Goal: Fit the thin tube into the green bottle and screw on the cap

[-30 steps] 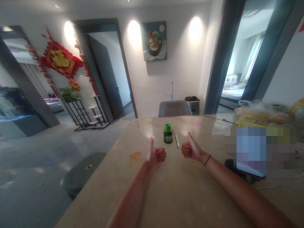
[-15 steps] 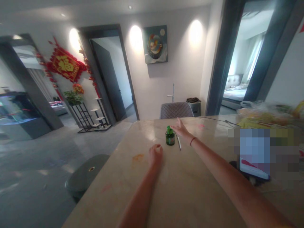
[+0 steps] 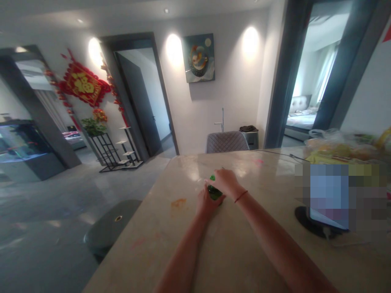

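Observation:
A small green bottle point(image 3: 215, 193) is tilted over the beige table point(image 3: 171, 248), with its bright green top point(image 3: 212, 178) toward the upper left. My left hand point(image 3: 207, 201) wraps round the bottle's body from the left and below. Over the top, the fingers of my right hand point(image 3: 226, 181) close on the green cap. A red band circles my right wrist. Both hands partly cover the bottle, and its label is hidden.
To the right, a screen on a round black stand point(image 3: 314, 224) is partly pixelated. Plastic bags point(image 3: 345, 144) lie behind it. A quilted grey chair point(image 3: 227, 141) stands at the far edge, and a green stool point(image 3: 113, 224) at the left. A thin cable point(image 3: 275, 153) runs along the back.
My left hand has reached up and taken hold of the bottle. My right hand has come down and closed on its cap. The bottle has tipped and shifted slightly toward me.

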The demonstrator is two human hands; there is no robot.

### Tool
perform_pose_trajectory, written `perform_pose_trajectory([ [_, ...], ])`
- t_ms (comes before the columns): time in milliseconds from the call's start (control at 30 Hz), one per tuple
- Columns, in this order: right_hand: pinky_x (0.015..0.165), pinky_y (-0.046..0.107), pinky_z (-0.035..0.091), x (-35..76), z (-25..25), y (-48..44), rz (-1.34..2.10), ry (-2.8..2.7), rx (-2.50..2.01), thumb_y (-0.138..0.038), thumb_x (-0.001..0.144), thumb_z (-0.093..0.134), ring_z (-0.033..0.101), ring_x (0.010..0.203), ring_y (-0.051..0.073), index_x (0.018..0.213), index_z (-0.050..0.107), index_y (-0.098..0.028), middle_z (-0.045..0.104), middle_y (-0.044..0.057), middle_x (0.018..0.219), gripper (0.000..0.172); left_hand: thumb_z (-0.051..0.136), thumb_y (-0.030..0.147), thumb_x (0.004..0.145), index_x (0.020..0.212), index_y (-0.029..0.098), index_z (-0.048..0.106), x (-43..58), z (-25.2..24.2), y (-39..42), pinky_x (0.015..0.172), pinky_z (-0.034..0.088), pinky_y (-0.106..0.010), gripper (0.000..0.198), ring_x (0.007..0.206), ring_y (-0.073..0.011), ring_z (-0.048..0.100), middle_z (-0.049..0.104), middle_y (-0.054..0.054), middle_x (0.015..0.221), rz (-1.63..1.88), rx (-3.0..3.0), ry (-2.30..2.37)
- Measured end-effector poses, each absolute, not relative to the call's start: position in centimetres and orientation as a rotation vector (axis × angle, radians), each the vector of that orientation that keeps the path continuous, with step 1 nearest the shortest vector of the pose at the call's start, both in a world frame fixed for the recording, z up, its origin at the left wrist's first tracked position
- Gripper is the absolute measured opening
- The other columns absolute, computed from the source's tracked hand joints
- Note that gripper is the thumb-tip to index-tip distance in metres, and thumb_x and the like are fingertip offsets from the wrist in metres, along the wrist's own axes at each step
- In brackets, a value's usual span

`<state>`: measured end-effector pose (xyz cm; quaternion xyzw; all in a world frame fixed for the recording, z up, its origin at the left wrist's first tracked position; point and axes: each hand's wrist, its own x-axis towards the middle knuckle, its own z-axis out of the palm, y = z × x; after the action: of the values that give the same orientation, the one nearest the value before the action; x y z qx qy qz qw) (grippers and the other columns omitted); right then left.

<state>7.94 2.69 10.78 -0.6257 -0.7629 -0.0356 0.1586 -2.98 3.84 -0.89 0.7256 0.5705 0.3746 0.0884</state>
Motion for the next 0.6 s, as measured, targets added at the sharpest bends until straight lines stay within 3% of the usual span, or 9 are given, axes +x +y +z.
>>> perform_pose_trajectory([
  [200, 0.07, 0.03, 0.043, 8.7, 10.8, 2.3, -0.025, -2.229, -1.69, -0.055, 0.08, 0.04, 0.062, 0.084, 0.025, 0.088, 0.066, -0.013, 0.066, 0.016, 0.086, 0.05, 0.066, 0.048, 0.06, 0.116, 0.017, 0.042, -2.7, 0.0, 3.1, 0.071, 0.046, -0.033, 0.069, 0.084, -0.023, 0.06, 0.063, -0.009, 0.092, 1.274, 2.045, 1.554],
  [333, 0.08, 0.03, 0.041, 10.7, 10.8, 2.5, 0.168, -2.354, -1.421, -0.032, 0.081, 0.047, 0.059, 0.093, 0.021, 0.104, 0.061, -0.017, 0.064, 0.012, 0.099, 0.031, 0.065, 0.046, 0.062, 0.108, 0.019, 0.048, -2.7, 0.5, 2.8, 0.073, 0.045, -0.031, 0.056, 0.084, -0.019, 0.059, 0.063, -0.006, 0.092, 1.361, 2.072, 1.461],
  [367, 0.084, 0.03, 0.04, 11.2, 10.7, 2.4, 0.222, -2.378, -1.334, -0.026, 0.077, 0.051, 0.057, 0.098, 0.021, 0.115, 0.054, -0.017, 0.061, 0.011, 0.106, 0.039, 0.065, 0.045, 0.062, 0.107, 0.02, 0.048, -2.8, 0.6, 2.8, 0.074, 0.045, -0.03, 0.054, 0.085, -0.0183, 0.059, 0.062, -0.006, 0.094, 1.366, 2.083, 1.438],
  [433, 0.09, 0.031, 0.038, 12.0, 10.5, 2.4, 0.313, -2.385, -1.213, -0.021, 0.066, 0.062, 0.05, 0.109, 0.022, 0.133, 0.032, -0.017, 0.05, 0.013, 0.122, 0.073, 0.065, 0.042, 0.063, 0.107, 0.021, 0.047, -2.8, 0.7, 2.7, 0.075, 0.045, -0.03, 0.052, 0.087, -0.018, 0.057, 0.061, -0.005, 0.096, 1.367, 2.105, 1.427],
  [500, 0.092, 0.035, 0.037, 12.4, 10.2, 2.5, 0.378, -2.321, -1.234, -0.024, 0.059, 0.069, 0.044, 0.115, 0.025, 0.139, 0.015, -0.014, 0.041, 0.018, 0.13, 0.097, 0.066, 0.041, 0.063, 0.108, 0.021, 0.047, -2.9, 0.7, 2.7, 0.076, 0.045, -0.031, 0.052, 0.089, -0.0186, 0.057, 0.06, -0.006, 0.098, 1.371, 2.129, 1.455],
  [533, 0.092, 0.037, 0.037, 12.6, 10.1, 2.5, 0.404, -2.262, -1.294, -0.027, 0.061, 0.068, 0.044, 0.115, 0.027, 0.139, 0.013, -0.012, 0.042, 0.02, 0.129, 0.097, 0.066, 0.041, 0.062, 0.108, 0.021, 0.047, -2.9, 0.7, 2.7, 0.077, 0.044, -0.031, 0.054, 0.09, -0.0191, 0.056, 0.06, -0.006, 0.1, 1.375, 2.145, 1.47],
  [600, 0.091, 0.039, 0.037, 12.8, 10.0, 2.7, 0.457, -2.153, -1.391, -0.029, 0.072, 0.059, 0.049, 0.109, 0.027, 0.138, 0.015, -0.009, 0.049, 0.02, 0.12, 0.082, 0.067, 0.042, 0.061, 0.11, 0.022, 0.047, -2.9, 0.6, 2.7, 0.08, 0.044, -0.033, 0.056, 0.093, -0.02, 0.055, 0.059, -0.006, 0.103, 1.38, 2.183, 1.491],
])
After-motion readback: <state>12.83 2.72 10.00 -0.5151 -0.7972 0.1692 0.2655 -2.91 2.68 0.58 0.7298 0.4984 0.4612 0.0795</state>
